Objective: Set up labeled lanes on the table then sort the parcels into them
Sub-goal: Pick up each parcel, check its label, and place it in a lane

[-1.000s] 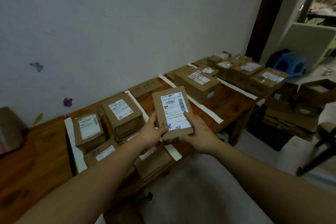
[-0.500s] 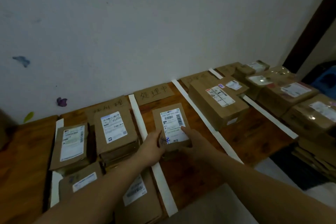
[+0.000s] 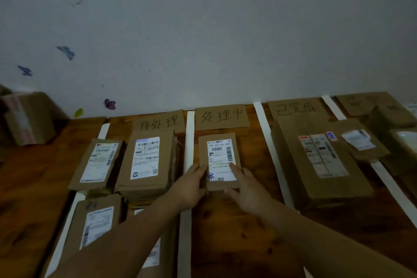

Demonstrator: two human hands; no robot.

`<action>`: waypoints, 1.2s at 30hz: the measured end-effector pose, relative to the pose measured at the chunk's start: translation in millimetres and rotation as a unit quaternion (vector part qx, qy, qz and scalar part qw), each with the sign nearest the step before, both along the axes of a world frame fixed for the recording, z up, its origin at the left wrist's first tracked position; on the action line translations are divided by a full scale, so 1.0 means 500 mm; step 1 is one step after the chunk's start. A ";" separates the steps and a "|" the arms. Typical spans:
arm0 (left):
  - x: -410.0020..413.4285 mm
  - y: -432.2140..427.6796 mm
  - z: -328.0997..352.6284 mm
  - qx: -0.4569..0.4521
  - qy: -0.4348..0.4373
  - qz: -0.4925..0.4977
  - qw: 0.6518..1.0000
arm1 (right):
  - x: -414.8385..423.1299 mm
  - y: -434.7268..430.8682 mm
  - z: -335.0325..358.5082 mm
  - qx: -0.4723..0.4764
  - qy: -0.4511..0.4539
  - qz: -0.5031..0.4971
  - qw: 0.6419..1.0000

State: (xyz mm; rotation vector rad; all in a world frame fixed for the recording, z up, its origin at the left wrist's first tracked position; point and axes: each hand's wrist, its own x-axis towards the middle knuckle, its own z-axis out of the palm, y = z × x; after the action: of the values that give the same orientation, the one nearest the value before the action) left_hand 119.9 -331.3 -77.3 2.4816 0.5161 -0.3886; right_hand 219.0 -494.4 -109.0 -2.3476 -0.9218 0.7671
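Steadying the flat brown cardboard parcel (image 3: 220, 160) with left hand (image 3: 189, 185) and right hand (image 3: 246, 187) clamped on its edges, we square it within its taped lane on the wooden counter (image 3: 243, 232).

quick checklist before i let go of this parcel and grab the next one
1. Parcel in the right lane: the small parcel lies below the 处理中 sign, between two white tape strips. Whether that lane suits it: cannot tell.
2. Clear of the tape: its left edge is close to the strip but not over it. Ok.
3. Flat on the table: looks flat, label up. Ok.
4. Hands free to withdraw: left hand and right hand both grip its near end. Not ok yet.
5. Lane has room: bare wood in front of the parcel. Ok.
6. Next parcel located: the source pile is out of view. Cannot tell.
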 end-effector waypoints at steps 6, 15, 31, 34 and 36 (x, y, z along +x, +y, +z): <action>0.095 -0.034 -0.016 0.034 0.004 -0.015 0.999 | 0.088 -0.032 0.021 -0.115 -0.224 0.081 0.964; 0.178 -0.108 -0.013 0.054 -0.002 -0.036 0.998 | 0.147 -0.090 0.046 -0.214 -0.274 0.094 0.933; 0.004 0.061 0.132 0.162 -0.030 0.043 0.985 | 0.058 0.085 0.173 -0.100 -0.256 0.119 0.954; -0.127 0.129 0.175 0.195 -0.033 0.096 0.975 | -0.035 0.180 0.206 -0.087 -0.256 0.162 0.949; -0.231 0.181 0.193 0.210 -0.026 0.137 0.968 | -0.116 0.245 0.227 -0.072 -0.248 0.185 0.948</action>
State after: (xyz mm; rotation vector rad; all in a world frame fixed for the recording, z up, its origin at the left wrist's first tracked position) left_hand 4.4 -240.9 19.4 2.7542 0.9921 -0.1097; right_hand 161.3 -372.0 4.6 -2.5843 -1.6015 0.3804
